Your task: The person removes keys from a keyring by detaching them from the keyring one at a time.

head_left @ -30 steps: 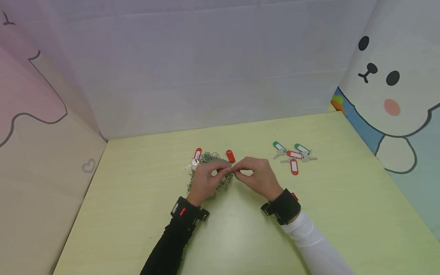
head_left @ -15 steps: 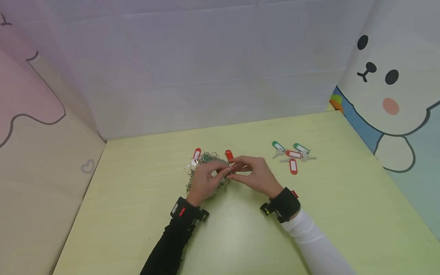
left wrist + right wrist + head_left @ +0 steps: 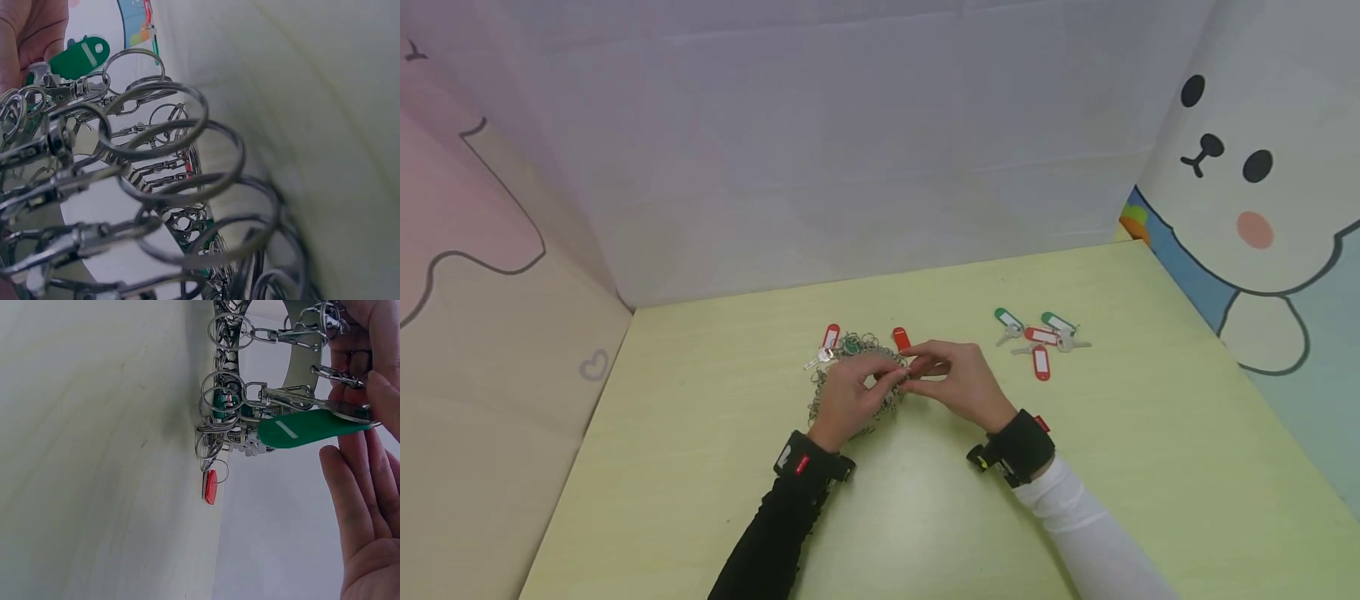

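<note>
A heaped loop of snap hooks and split rings [image 3: 889, 404] lies mid-table in the head view, partly hidden by my left hand [image 3: 850, 398]. That hand's thumb and forefinger pinch a snap hook [image 3: 337, 375] at the loop's right side. My right hand [image 3: 964, 383] meets it there, thumb and forefinger curved apart, tips beside the left fingertips. In the right wrist view a green key tag [image 3: 306, 429] and a silver key stick out level from the fingers. The left wrist view has the same green tag beyond large split rings [image 3: 169, 147].
A key [image 3: 824, 356] with a red tag [image 3: 831, 335] sits at the loop's back left; another red tag [image 3: 901, 338] lies just behind. To the right is a cluster of keys [image 3: 1067, 342] with green tags [image 3: 1058, 323] and red tags [image 3: 1041, 363]. A white cloth [image 3: 865, 150] hangs behind the table.
My right thumb and forefinger have spread from a tight pinch into a wider curve and moved slightly left toward the left fingertips. The left hand keeps its pinch.
</note>
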`<action>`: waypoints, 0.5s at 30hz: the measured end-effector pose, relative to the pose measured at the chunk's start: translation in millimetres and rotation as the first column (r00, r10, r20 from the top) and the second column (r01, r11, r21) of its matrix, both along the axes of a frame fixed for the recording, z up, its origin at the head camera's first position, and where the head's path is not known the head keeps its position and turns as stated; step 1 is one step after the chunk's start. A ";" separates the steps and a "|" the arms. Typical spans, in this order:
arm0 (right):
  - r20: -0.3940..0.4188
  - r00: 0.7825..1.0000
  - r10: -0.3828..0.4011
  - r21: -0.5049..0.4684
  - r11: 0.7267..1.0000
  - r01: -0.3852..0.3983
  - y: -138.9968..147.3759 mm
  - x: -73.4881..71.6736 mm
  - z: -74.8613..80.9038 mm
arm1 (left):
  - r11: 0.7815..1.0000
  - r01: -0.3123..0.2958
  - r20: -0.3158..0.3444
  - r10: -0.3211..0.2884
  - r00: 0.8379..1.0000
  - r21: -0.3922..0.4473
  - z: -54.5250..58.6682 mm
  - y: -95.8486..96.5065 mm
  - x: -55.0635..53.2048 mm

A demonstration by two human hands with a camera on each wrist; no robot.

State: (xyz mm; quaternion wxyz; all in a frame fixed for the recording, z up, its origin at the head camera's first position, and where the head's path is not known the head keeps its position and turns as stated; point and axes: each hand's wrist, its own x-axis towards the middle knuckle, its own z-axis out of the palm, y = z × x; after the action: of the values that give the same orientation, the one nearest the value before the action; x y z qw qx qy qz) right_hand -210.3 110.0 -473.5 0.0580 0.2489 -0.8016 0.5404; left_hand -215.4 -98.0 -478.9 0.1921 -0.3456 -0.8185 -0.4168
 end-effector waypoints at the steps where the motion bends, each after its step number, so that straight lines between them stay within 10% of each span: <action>1: 0.000 1.000 0.000 -0.002 1.000 0.000 0.0 0.1 -0.2 | 1.000 -0.004 -0.005 0.004 1.000 -0.006 -0.3 0.0 -0.4; 15: 0.024 0.998 0.051 0.033 0.998 -0.052 3.3 -1.1 1.5 | 1.000 -0.006 -0.069 0.005 0.998 -0.020 1.6 2.9 1.1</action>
State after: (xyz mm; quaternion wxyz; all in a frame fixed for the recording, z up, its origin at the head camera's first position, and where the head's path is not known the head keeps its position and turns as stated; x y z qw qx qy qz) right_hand -211.3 113.3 -472.1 0.0306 0.2641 -0.8045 0.5311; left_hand -214.2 -95.2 -477.3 0.2180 -0.3593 -0.8165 -0.3959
